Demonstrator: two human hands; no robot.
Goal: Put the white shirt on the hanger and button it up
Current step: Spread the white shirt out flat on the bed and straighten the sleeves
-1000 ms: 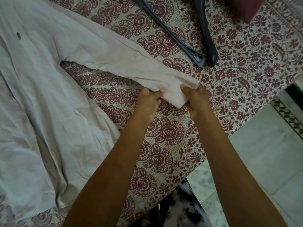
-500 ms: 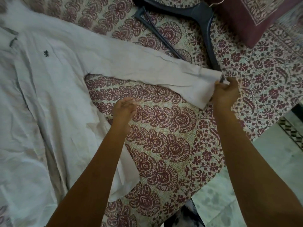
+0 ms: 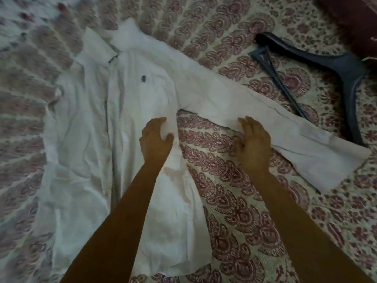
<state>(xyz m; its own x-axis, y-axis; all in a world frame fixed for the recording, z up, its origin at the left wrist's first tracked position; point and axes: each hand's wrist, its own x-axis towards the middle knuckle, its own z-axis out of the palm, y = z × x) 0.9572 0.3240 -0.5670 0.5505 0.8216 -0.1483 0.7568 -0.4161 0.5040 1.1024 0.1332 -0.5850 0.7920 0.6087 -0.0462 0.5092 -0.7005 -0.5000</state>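
Right hand [image 3: 254, 145] moved off cuff [image 3: 330, 160], flat on sleeve [image 3: 224, 99] | left hand [image 3: 156, 139] pinches white shirt [image 3: 132, 94] side

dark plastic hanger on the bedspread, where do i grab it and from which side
I'd take the dark plastic hanger at its broad neck where both arms meet, from above with the right hand. It lies flat there, clear of the white shirt; its lower tip sits by the sleeve.

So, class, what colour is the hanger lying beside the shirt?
The hanger is dark blue-grey; head view.
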